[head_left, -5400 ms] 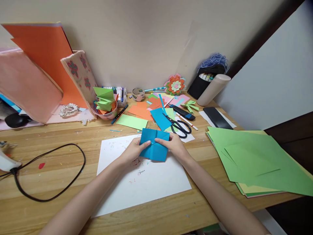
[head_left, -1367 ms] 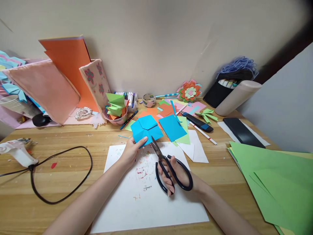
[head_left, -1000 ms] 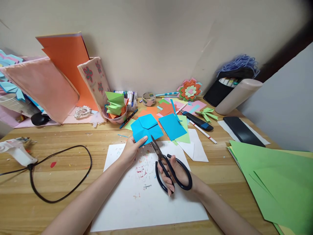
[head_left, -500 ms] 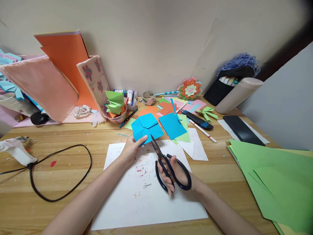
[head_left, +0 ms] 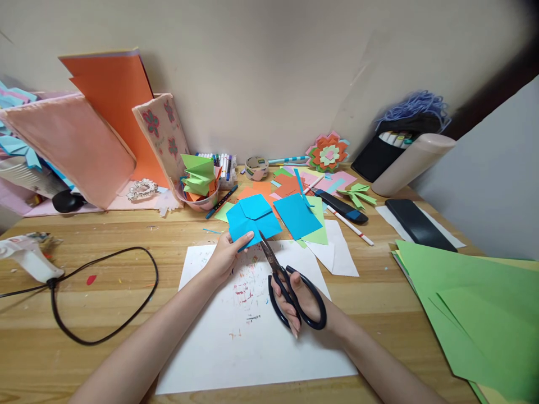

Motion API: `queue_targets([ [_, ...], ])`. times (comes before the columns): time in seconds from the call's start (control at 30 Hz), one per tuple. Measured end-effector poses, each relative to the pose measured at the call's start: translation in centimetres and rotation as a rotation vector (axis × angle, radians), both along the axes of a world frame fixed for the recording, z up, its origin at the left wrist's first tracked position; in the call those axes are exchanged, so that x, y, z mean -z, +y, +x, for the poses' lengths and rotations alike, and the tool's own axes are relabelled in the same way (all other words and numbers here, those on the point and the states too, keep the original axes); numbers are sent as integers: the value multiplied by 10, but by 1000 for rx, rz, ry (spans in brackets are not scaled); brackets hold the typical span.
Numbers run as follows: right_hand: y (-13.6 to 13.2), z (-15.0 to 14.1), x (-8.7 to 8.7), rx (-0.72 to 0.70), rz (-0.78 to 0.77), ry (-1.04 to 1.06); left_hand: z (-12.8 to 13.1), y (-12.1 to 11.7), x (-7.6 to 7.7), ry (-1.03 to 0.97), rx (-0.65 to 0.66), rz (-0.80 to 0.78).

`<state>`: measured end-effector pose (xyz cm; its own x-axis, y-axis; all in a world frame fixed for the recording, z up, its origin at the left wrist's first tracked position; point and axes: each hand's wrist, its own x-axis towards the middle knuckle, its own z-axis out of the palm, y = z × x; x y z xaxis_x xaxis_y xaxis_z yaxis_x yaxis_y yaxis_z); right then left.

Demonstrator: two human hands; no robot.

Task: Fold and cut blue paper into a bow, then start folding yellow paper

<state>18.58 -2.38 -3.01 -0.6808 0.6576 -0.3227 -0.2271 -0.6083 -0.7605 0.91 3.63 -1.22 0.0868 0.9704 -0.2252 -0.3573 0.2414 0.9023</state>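
My left hand (head_left: 225, 258) pinches the near edge of a folded blue paper piece (head_left: 252, 219) and holds it up above the white sheet (head_left: 252, 342). My right hand (head_left: 297, 297) has its fingers through the black handles of a pair of scissors (head_left: 290, 283). The scissor blades point up and away, and their tips touch the lower right edge of the blue paper. Another blue square (head_left: 297, 216) lies flat just to the right of the held piece.
Green paper sheets (head_left: 475, 308) are stacked at the right. A glue gun (head_left: 25, 258) with a looped black cable (head_left: 101, 297) lies at the left. Paper scraps, markers (head_left: 217, 163), a tape roll (head_left: 256, 167), a paper flower (head_left: 330, 151) and a black phone (head_left: 415, 224) lie along the back.
Seconds ago both hands folded the blue paper on the white sheet. Now my right hand holds the scissors at its edge. Over the last second the handles have drawn slightly closer together.
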Motion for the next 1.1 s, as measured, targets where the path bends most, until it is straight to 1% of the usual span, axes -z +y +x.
queue_targets([
  [0.1,-1,2,0,19,10,-17,0,1,0,0,-6,-2],
  [0.23,-2,0,1,-13,13,-3,0,0,0,-9,14,-1],
  [0.5,0,-1,12,-30,12,75,0,-1,-3,-25,35,-1],
  [0.63,3,1,19,-89,-65,152,0,0,-1,-26,34,1],
  [0.7,3,0,21,-75,-94,199,0,0,0,-27,38,3],
  [0.77,2,0,21,-51,-90,218,0,0,0,-26,37,7],
  [0.83,1,0,19,-35,-63,191,0,-1,-1,-25,37,15],
  [0.97,-1,0,12,-10,10,72,0,-1,-2,-28,59,15],
  [1.1,-1,-1,10,-1,29,38,-1,-2,-4,-31,95,0],
])
